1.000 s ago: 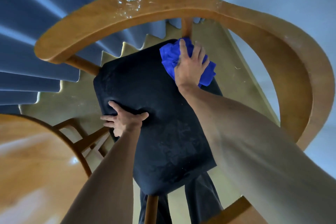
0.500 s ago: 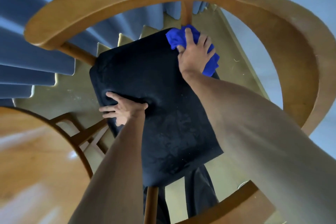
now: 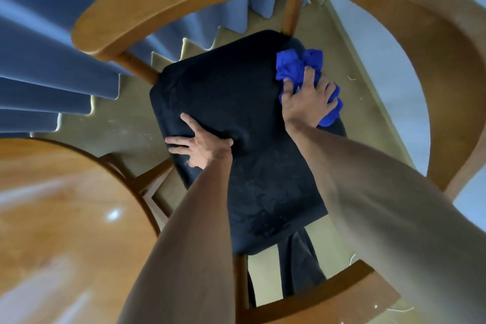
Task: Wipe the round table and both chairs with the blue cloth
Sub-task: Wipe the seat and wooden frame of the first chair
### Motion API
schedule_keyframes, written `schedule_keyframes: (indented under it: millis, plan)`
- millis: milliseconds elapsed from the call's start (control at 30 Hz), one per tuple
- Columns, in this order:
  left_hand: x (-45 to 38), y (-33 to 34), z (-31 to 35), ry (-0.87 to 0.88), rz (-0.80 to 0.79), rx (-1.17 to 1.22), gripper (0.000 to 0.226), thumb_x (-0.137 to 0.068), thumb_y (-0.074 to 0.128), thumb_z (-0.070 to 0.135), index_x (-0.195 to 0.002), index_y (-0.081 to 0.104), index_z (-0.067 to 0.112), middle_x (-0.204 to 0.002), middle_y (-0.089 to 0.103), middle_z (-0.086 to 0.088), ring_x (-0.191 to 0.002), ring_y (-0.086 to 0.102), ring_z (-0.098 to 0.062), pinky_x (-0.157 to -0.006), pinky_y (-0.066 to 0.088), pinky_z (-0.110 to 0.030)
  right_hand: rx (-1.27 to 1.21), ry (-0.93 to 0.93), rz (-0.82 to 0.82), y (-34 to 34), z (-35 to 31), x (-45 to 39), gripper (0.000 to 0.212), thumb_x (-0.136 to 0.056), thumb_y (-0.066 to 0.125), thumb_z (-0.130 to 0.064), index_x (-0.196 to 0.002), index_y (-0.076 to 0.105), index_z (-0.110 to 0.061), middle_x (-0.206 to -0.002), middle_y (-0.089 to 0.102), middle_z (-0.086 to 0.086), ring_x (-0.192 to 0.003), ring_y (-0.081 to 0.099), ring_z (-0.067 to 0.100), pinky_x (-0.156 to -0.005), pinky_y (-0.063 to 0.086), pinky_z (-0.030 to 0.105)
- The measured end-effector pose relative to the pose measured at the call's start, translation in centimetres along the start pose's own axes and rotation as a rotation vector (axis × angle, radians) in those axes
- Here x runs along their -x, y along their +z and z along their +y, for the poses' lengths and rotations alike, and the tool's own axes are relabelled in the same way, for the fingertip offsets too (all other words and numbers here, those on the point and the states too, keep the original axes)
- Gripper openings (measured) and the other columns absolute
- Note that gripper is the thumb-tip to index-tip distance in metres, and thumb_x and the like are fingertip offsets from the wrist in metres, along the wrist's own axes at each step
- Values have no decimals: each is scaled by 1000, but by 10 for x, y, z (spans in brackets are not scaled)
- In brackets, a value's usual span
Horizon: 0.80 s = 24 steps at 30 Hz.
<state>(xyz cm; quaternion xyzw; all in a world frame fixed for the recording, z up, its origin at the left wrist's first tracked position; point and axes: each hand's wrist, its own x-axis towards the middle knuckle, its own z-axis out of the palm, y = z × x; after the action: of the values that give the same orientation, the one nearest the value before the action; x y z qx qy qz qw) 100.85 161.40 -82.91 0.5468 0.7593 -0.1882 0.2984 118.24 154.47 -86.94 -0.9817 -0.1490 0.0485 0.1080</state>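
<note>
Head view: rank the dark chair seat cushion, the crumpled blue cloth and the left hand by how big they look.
1. Dark chair seat cushion, by far the largest.
2. Crumpled blue cloth and left hand look alike; the right hand hides part of the cloth, so I will not rank them.

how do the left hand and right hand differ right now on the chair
The left hand lies flat with fingers spread on the seat cushion, holding nothing; the right hand curls round the bunched blue cloth. The left is at the cushion's left edge, the right at its far right edge. Both rest on the cushion.
</note>
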Motion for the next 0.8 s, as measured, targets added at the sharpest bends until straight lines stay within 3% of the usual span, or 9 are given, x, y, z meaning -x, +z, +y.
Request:
schedule_keyframes:
  millis: [433, 567, 667, 733, 800]
  plan:
    - [0, 0, 2, 27, -13, -22, 132, -70, 86, 38, -153, -17, 33, -154, -22, -33, -145, -9, -50, -100, 42, -59, 60, 240, -47, -16, 52, 89, 52, -88, 55, -51, -134, 48, -29, -143, 43, 9, -133, 36, 32, -103, 33, 58]
    - [-1, 0, 1, 37, -5, -58, 134, -69, 86, 42, -153, -17, 33, -155, -20, -34, -145, -7, -50, -99, 43, -58, 49, 443, -66, -21, 66, 130, 51, -90, 55, -49, -136, 47, -28, -145, 43, 10, -135, 36, 33, -102, 34, 56]
    - [0, 0, 1, 45, -6, -77, 135, -68, 86, 45, -153, -17, 33, -155, -18, -34, -146, -6, -50, -99, 43, -57, 15, 740, -84, -27, 76, 166, 51, -95, 46, -52, -140, 39, -30, -146, 40, 12, -134, 35, 34, -105, 30, 55]
    - [1, -1, -1, 53, -15, -85, 134, -68, 86, 46, -153, -17, 33, -155, -18, -34, -146, -6, -50, -99, 43, -57, -61, 961, -86, -33, 91, 187, 52, -97, 39, -54, -143, 33, -29, -141, 41, 16, -128, 40, 37, -104, 33, 55]
    - [1, 0, -2, 60, -12, -95, 134, -68, 86, 47, -153, -17, 33, -155, -18, -35, -146, -7, -50, -98, 44, -58, -122, 1033, -84, -40, 104, 196, 54, -99, 35, -56, -144, 31, -26, -133, 44, 19, -120, 44, 39, -99, 38, 54]
